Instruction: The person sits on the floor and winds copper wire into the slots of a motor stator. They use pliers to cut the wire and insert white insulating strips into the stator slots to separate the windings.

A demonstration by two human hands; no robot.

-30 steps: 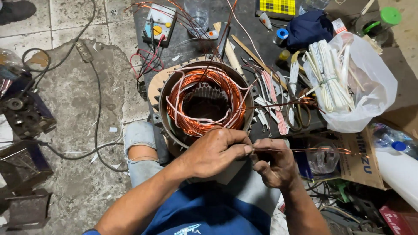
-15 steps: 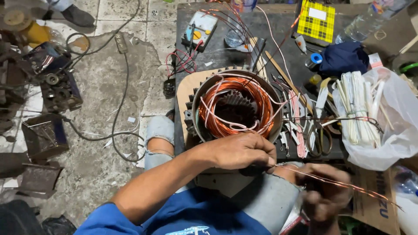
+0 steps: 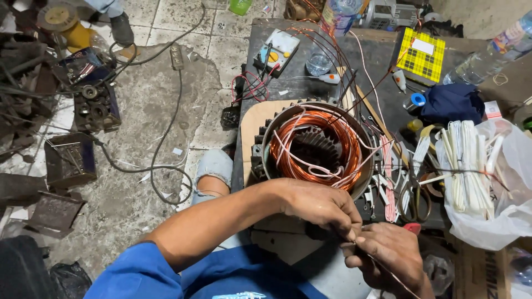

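A round motor stator (image 3: 311, 149) with copper windings and pink sleeves sits on a dark table (image 3: 288, 61) in front of me. Just below it, my left hand (image 3: 321, 207) pinches a thin copper wire (image 3: 388, 271) between thumb and fingers. My right hand (image 3: 390, 257) touches the left fingertips and grips the same wire, which runs down to the lower right. Both hands are close together at the table's near edge, over my lap.
A plastic bag of white sleeving (image 3: 476, 177) lies at the right. Scissors (image 3: 413, 199), a multimeter (image 3: 277, 50), a yellow checked pad (image 3: 424, 55), a dark cloth (image 3: 451, 102) and bottles (image 3: 482, 61) crowd the table. Metal parts (image 3: 66, 160) and cables (image 3: 166, 138) litter the floor at left.
My right hand has come back in from the lower right and now meets the left hand on the wire. The view has shifted left and down.
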